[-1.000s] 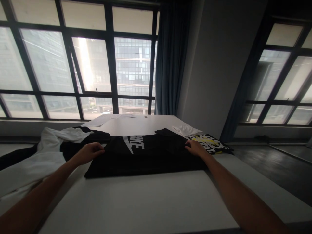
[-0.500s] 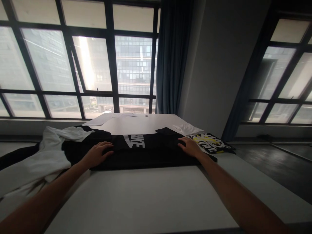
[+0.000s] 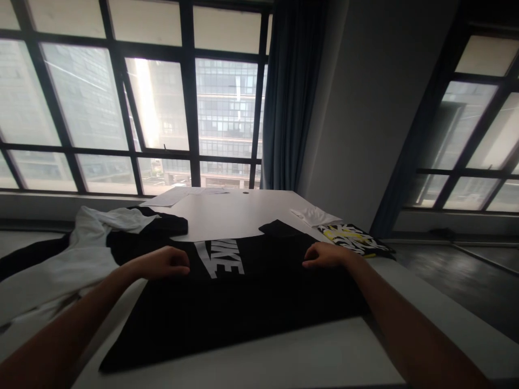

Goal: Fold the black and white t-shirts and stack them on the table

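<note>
A black T-shirt (image 3: 251,308) with large white block lettering lies spread over the white table in front of me, its near edge slanting toward my side. On its left side my left hand (image 3: 166,262) has its fingers curled in and pinches the cloth. Across the lettering, my right hand (image 3: 326,255) is closed on the right side of the same T-shirt. The exact folds between the fingertips are dark and hard to make out.
White and black garments (image 3: 91,254) lie heaped at the left. To the right are a folded black, white and yellow patterned garment (image 3: 357,240) and a white cloth (image 3: 316,215). Paper sheets (image 3: 166,199) rest at the white table's (image 3: 227,208) far left, near the windows.
The T-shirt's near part has come down toward me, so a much larger area of black cloth now covers the table. Both hands have moved slightly nearer and their fingers have curled.
</note>
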`<state>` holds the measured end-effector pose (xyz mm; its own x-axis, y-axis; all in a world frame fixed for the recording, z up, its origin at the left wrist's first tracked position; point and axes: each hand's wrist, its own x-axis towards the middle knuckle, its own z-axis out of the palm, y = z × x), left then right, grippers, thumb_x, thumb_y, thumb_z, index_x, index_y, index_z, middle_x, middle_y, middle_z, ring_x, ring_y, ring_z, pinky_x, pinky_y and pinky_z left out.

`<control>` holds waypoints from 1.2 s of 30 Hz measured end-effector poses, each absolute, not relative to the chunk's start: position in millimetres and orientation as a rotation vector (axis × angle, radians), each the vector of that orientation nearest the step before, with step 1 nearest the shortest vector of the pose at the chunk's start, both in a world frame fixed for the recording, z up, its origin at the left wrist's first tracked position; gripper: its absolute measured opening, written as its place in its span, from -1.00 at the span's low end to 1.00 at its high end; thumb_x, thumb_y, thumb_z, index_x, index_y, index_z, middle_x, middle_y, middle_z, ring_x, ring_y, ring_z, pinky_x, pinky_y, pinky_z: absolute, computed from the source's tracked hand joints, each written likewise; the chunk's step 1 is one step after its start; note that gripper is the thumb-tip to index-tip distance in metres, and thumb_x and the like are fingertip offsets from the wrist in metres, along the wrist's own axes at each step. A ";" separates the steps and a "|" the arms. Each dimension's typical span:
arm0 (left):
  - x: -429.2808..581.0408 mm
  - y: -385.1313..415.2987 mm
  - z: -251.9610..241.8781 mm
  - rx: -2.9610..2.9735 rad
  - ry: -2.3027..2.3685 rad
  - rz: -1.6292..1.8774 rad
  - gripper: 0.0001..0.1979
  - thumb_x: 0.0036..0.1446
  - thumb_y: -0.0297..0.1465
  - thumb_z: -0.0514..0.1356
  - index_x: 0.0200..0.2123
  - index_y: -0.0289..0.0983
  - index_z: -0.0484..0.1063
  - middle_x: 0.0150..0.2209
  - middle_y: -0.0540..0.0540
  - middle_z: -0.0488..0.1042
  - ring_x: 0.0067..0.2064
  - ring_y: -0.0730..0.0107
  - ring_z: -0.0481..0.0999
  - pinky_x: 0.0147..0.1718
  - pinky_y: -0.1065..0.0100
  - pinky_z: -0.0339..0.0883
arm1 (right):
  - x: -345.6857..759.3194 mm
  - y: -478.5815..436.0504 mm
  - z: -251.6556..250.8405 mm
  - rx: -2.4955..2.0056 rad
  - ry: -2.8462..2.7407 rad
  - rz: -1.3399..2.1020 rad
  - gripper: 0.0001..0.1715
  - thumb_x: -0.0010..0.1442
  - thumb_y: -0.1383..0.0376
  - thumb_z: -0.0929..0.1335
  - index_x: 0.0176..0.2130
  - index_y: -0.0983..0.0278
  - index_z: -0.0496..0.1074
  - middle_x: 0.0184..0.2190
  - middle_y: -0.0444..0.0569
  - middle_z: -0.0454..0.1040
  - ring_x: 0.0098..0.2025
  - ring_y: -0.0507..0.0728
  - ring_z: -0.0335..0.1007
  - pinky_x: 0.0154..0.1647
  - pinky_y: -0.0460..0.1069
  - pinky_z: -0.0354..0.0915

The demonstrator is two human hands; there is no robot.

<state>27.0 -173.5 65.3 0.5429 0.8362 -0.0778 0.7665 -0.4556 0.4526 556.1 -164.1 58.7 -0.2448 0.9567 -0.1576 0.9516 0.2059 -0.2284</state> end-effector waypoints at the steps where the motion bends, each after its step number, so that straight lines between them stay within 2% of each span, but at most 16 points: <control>1: 27.1 -169.8 62.7 2.361 1.334 0.276 -0.52 0.04 0.08 0.17 -0.24 -0.18 0.59 -0.33 -0.07 0.60 -0.29 0.16 0.57 -0.30 0.30 0.40 | 554.7 -162.4 61.5 -1.938 -2.413 0.402 -0.51 0.06 -0.10 0.42 -0.20 0.19 0.63 -0.23 0.03 0.61 -0.19 0.24 0.53 -0.12 0.03 0.37; 4: 20.1 -152.2 49.4 2.470 1.587 0.451 -0.51 0.06 0.04 0.14 -0.16 -0.17 0.59 -0.10 -0.15 0.59 -0.08 0.05 0.55 -0.12 0.22 0.37 | 548.5 -143.8 63.8 -1.963 -2.322 0.134 -0.60 0.21 0.01 0.34 -0.20 0.21 0.62 -0.23 0.04 0.62 -0.18 0.22 0.53 -0.12 0.02 0.36; 8: 1.2 -128.1 31.1 2.486 1.915 0.385 -0.49 0.08 -0.05 0.12 -0.02 -0.19 0.54 0.09 -0.24 0.49 0.11 -0.07 0.45 0.00 0.09 0.32 | 537.1 -100.0 63.1 -1.888 -2.311 -0.038 -0.65 0.22 0.22 0.34 -0.05 0.25 0.58 0.01 0.11 0.54 0.03 0.23 0.47 0.08 0.02 0.30; 10: -6.0 -120.4 25.6 2.471 1.921 0.365 -0.51 0.07 -0.09 0.14 -0.01 -0.19 0.54 0.09 -0.23 0.49 0.12 -0.06 0.43 0.02 0.09 0.31 | 529.9 -77.3 62.6 -1.852 -2.333 -0.053 -0.56 0.12 0.32 0.40 0.02 0.28 0.54 0.13 0.14 0.45 0.13 0.23 0.40 0.17 0.02 0.25; 12: -9.2 -115.7 23.2 2.446 1.877 0.400 -0.56 0.04 -0.13 0.18 -0.05 -0.18 0.56 0.04 -0.20 0.53 0.09 -0.01 0.47 0.02 0.14 0.31 | 521.4 -57.2 61.0 -1.865 -2.353 -0.003 -0.37 -0.02 0.42 0.44 0.08 0.26 0.50 0.18 0.13 0.41 0.19 0.24 0.35 0.19 0.01 0.23; 14: -8.8 -113.4 23.4 2.430 1.809 0.434 -0.64 0.01 -0.18 0.21 -0.14 -0.18 0.60 -0.05 -0.16 0.56 0.01 0.05 0.51 -0.01 0.21 0.33 | 511.9 -40.9 58.4 -1.914 -2.365 0.110 -0.23 -0.11 0.51 0.44 0.12 0.19 0.47 0.12 0.06 0.46 0.12 0.21 0.42 0.13 0.00 0.29; 16: -5.9 -112.9 25.5 2.432 1.778 0.452 -0.73 -0.01 -0.25 0.23 -0.24 -0.18 0.61 -0.13 -0.12 0.57 -0.06 0.10 0.54 -0.07 0.25 0.35 | 502.9 -28.7 57.0 -1.975 -2.356 0.164 -0.19 -0.15 0.55 0.41 0.11 0.12 0.47 -0.03 -0.03 0.56 -0.04 0.16 0.52 -0.02 -0.04 0.37; 18: -1.8 -114.0 29.2 2.447 1.822 0.508 -0.80 -0.01 -0.30 0.22 -0.31 -0.17 0.59 -0.19 -0.09 0.56 -0.10 0.13 0.54 -0.12 0.26 0.36 | 496.0 -21.4 59.8 -2.042 -2.303 0.090 -0.26 -0.15 0.55 0.40 0.03 0.12 0.52 -0.20 -0.08 0.60 -0.19 0.13 0.55 -0.15 -0.06 0.39; 19: 0.1 -115.0 31.7 2.454 1.861 0.573 -0.82 0.00 -0.31 0.20 -0.32 -0.16 0.58 -0.21 -0.08 0.55 -0.10 0.14 0.53 -0.12 0.25 0.35 | 494.1 -19.8 63.3 -2.065 -2.263 0.018 -0.33 -0.14 0.54 0.40 -0.02 0.14 0.54 -0.23 -0.05 0.60 -0.20 0.15 0.54 -0.16 -0.04 0.39; 23: 3.4 -120.7 44.1 2.450 1.931 1.032 -0.80 0.10 -0.30 0.14 -0.29 -0.19 0.54 -0.19 -0.12 0.53 -0.05 0.12 0.47 -0.03 0.20 0.32 | 500.6 -31.1 86.4 -2.034 -1.976 -0.360 -0.50 0.05 0.41 0.35 0.02 0.26 0.47 0.01 0.16 0.47 -0.02 0.28 0.43 -0.06 0.06 0.32; 26: -2.2 -124.4 51.7 2.448 1.821 1.208 -0.80 0.11 -0.27 0.14 -0.28 -0.19 0.53 -0.16 -0.12 0.53 -0.04 0.12 0.45 0.05 0.17 0.29 | 518.2 -59.2 95.1 -1.933 -1.799 -0.631 -0.56 0.11 0.36 0.31 0.01 0.27 0.44 0.03 0.15 0.41 -0.04 0.26 0.40 -0.09 0.05 0.29; 28: -8.4 -125.6 53.3 2.491 1.674 1.129 -0.79 0.08 -0.24 0.16 -0.30 -0.19 0.53 -0.15 -0.11 0.53 -0.04 0.13 0.45 0.07 0.17 0.29 | 531.5 -83.8 89.8 -1.983 -1.894 -0.691 -0.65 0.09 0.35 0.33 -0.09 0.27 0.49 -0.04 0.15 0.44 -0.04 0.29 0.38 -0.08 0.08 0.27; 32: -15.3 -128.5 50.2 2.525 1.401 0.724 -0.75 -0.04 -0.15 0.25 -0.37 -0.19 0.54 -0.17 -0.10 0.55 -0.09 0.15 0.49 0.01 0.20 0.33 | 550.8 -126.1 62.3 -2.145 -2.187 -0.583 -0.85 0.03 0.32 0.40 -0.32 0.26 0.54 -0.08 0.14 0.46 0.03 0.35 0.33 0.06 0.20 0.19; 36: -9.8 -136.6 49.9 2.493 1.293 0.516 -0.72 -0.04 -0.12 0.27 -0.38 -0.20 0.54 -0.23 -0.09 0.56 -0.18 0.19 0.52 -0.09 0.24 0.37 | 552.6 -136.9 40.0 -1.937 -2.250 -0.550 -0.67 0.08 0.33 0.40 -0.11 0.21 0.53 0.08 0.09 0.43 0.13 0.29 0.30 0.17 0.17 0.14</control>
<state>-9.8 -136.6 49.9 0.5342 0.8257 0.1813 0.7235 -0.5575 0.4071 552.6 -136.9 40.0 -0.1725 0.9303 0.3236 0.9747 0.1140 0.1920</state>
